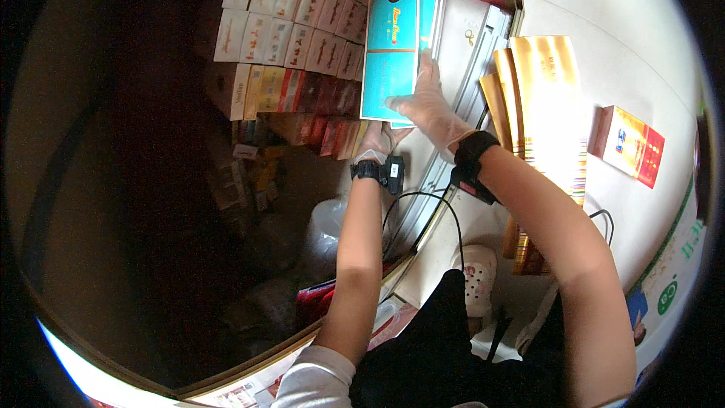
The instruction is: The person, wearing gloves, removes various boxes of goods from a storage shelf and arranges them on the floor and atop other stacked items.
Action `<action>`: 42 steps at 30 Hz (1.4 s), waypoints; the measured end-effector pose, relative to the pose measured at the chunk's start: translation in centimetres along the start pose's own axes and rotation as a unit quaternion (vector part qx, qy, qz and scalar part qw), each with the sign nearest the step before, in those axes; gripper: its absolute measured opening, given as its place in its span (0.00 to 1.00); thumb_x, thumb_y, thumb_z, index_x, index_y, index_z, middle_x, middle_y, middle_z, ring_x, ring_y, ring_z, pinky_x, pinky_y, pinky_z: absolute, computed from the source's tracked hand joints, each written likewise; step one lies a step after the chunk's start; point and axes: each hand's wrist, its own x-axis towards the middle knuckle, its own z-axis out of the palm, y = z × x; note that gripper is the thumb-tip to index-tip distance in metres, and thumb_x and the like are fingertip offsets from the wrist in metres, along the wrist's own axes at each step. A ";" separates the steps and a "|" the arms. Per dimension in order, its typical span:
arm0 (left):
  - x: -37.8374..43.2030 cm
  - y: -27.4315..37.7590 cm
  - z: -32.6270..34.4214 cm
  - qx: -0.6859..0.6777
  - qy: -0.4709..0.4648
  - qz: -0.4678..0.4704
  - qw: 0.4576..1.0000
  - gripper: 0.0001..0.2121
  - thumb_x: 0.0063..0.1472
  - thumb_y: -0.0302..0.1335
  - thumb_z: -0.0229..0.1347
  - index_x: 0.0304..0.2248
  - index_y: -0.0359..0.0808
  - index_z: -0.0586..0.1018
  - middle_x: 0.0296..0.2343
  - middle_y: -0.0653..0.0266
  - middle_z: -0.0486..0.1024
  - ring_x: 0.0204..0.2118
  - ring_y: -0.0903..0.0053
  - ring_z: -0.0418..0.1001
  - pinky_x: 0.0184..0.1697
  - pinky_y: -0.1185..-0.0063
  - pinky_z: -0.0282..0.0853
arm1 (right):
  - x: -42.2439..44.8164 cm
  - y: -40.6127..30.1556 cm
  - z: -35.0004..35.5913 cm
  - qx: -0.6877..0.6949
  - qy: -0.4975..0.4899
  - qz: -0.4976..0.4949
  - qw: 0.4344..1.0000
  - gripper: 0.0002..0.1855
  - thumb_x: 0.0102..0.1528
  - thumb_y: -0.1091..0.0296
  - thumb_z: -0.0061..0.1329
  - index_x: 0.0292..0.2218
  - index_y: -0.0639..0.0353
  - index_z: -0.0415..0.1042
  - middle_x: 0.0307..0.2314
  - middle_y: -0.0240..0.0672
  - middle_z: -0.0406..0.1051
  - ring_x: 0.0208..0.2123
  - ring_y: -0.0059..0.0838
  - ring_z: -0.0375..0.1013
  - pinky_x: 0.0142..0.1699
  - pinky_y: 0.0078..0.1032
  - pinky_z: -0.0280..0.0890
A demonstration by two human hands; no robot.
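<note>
A stack of turquoise cartons (388,76) stands lengthwise between my hands, the front one overlapping at least one more behind it. My right hand (430,99), in a thin translucent glove, grips the stack's right side, with the thumb over the front carton's lower face. At the lower end is my left hand (374,139), gloved too, its fingers partly hidden beneath the cartons. Each wrist wears a black strapped device. Left of the stack, rows of white cartons (277,39) lie piled with their ends outward, above yellow and dark red cartons (328,93).
Gold cartons (544,68) lie on the pale floor at right, near a red and gold box (633,144). A metal sliding track (481,62) runs beside the cabinet opening. A black cable (453,209) loops below my hands. A clog shoe (480,277) and a translucent plastic container (328,218) are lower down.
</note>
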 end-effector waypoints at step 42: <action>-0.2 4.0 0.1 -0.140 0.037 0.100 0.984 0.41 0.48 0.65 0.38 0.54 0.44 0.59 0.54 0.61 0.54 0.54 0.60 0.54 0.52 0.50 0.42 | 13.3 3.9 0.1 0.096 0.125 0.082 0.984 0.33 0.51 0.74 0.36 0.57 0.61 0.42 0.52 0.52 0.52 0.50 0.45 0.60 0.56 0.29 0.52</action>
